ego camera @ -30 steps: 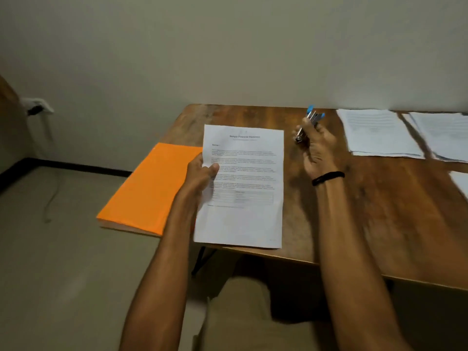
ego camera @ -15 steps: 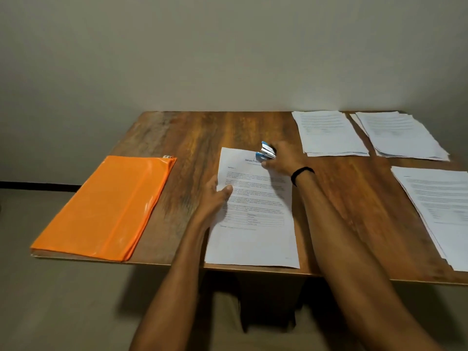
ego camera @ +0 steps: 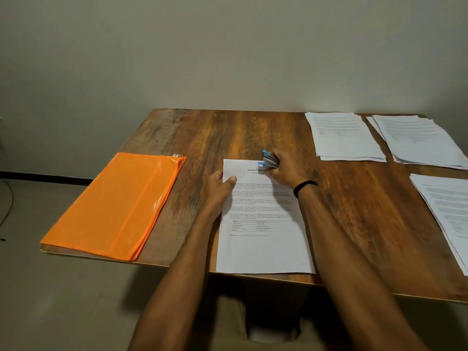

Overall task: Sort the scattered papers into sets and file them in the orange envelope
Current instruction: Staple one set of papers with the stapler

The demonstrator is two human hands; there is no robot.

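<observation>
Left hand (ego camera: 220, 191) pinches the paper set (ego camera: 263, 247) at its 9 o'clock edge; I see right hand (ego camera: 287, 171) fingers wrapped round the stapler (ego camera: 269, 160) at 12 o'clock; orange envelope (ego camera: 114, 206) at 9.

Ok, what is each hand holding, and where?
Right hand grips a blue-and-silver stapler by its rear, its mouth at the printed document's top edge. Left hand holds its upper left edge, thumb on top.

A plain office-like room is suggested: a wooden table (ego camera: 228, 133) is set against a bare wall (ego camera: 228, 46), and printed paper stacks (ego camera: 347, 135) are laid at its far right corner.
</observation>
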